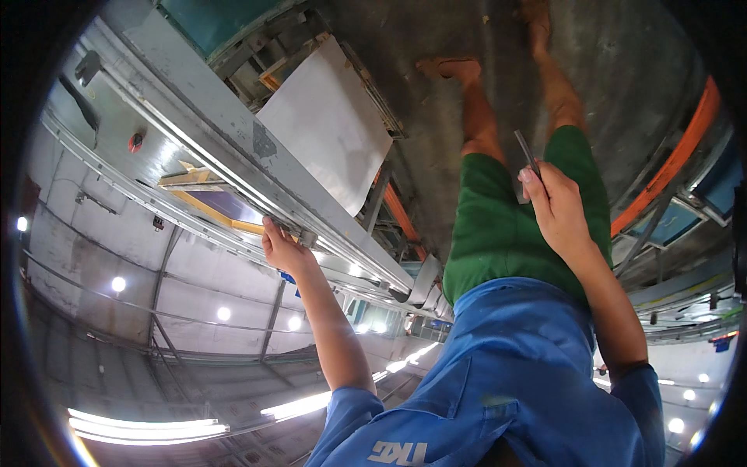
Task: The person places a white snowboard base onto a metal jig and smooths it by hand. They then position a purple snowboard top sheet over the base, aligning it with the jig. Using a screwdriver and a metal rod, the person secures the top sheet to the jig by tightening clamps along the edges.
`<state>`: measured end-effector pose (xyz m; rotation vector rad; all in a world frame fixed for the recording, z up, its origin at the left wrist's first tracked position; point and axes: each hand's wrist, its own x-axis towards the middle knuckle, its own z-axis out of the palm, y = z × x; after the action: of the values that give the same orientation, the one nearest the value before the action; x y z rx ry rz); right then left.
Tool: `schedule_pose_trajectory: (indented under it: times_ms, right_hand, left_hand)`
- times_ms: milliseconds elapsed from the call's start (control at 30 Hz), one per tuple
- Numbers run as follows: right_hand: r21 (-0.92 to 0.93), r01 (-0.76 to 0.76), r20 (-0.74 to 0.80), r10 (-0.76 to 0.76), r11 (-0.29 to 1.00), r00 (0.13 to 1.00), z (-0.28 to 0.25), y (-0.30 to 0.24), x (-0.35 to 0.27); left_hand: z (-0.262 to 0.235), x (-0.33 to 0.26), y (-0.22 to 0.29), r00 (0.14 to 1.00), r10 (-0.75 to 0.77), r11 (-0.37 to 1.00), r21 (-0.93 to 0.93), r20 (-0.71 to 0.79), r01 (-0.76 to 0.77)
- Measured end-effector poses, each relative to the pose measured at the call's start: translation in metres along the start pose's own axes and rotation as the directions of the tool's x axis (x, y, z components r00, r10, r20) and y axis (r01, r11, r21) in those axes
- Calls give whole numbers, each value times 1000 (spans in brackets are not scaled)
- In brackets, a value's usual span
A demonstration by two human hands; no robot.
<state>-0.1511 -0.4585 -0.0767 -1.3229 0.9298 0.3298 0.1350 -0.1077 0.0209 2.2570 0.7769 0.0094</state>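
Note:
My left hand (286, 251) is closed at the near end of a flat frame (247, 226) with a yellow edge and a purple-blue inner surface. The frame lies on the long metal table (117, 159) to the left, and the fingertips meet its corner beside the rail. What lies beneath those fingers is partly hidden. In front of my green shorts, my right hand (556, 204) is closed around a thin dark grey bar (525, 146), which sticks out past the thumb. A small flat greyish part (523, 193) shows below the fingers.
Metal rails (179, 128) run along the table's edge. Below it stands a large white sheet or panel (331, 124). A red object (135, 142) lies further along the table. To the right, an orange beam (673, 159) curves past another metal structure. The floor (389, 31) is dark.

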Motion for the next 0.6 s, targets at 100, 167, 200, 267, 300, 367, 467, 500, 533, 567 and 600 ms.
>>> schedule_pose_trajectory:
  times_ms: [100, 167, 200, 267, 300, 367, 467, 500, 533, 567, 600]
  right_hand:
    - [-39, 86, -35, -87, 996, 996, -8, -12, 0]
    - [-28, 102, -37, -103, 994, 994, -12, -30, -6]
    - [-20, 117, -35, -118, 993, 992, -12, -41, -9]
    - [-81, 175, -22, -178, 981, 984, -14, -59, -14]
    - [-114, 203, -14, -206, 972, 978, -14, -70, -17]
    - [-110, 247, 30, -245, 963, 969, -10, -100, -27]
    - [-93, 340, 78, -334, 936, 939, -4, -158, -38]
    - [-83, 371, 97, -363, 925, 927, -1, -182, -44]
    - [-35, 362, 126, -355, 932, 926, 4, -208, -53]
    - [9, 410, 159, -406, 912, 900, 12, -235, -64]
    - [54, 456, 199, -457, 889, 867, 20, -261, -74]
  left_hand:
    - [0, -2, -7, 997, 68, 997, -32, 39, -67]
    - [0, -5, -11, 985, 160, 986, -58, 64, -157]
    - [-2, -2, -15, 984, 168, 984, -73, 58, -164]
    - [-2, 4, -23, 951, 296, 955, 7, 90, -297]
    - [-1, 5, -25, 930, 353, 932, 47, 106, -359]
    - [-11, 13, -30, 822, 535, 819, 120, 194, -561]
    - [-17, 21, -33, 726, 639, 716, 149, 254, -682]
    - [-16, 24, -35, 718, 640, 729, 79, 272, -680]
    - [-18, 22, -39, 780, 576, 806, -11, 245, -591]
    - [-15, 18, -39, 832, 510, 860, -120, 219, -496]
    - [-12, 17, -48, 853, 493, 856, -272, 171, -440]
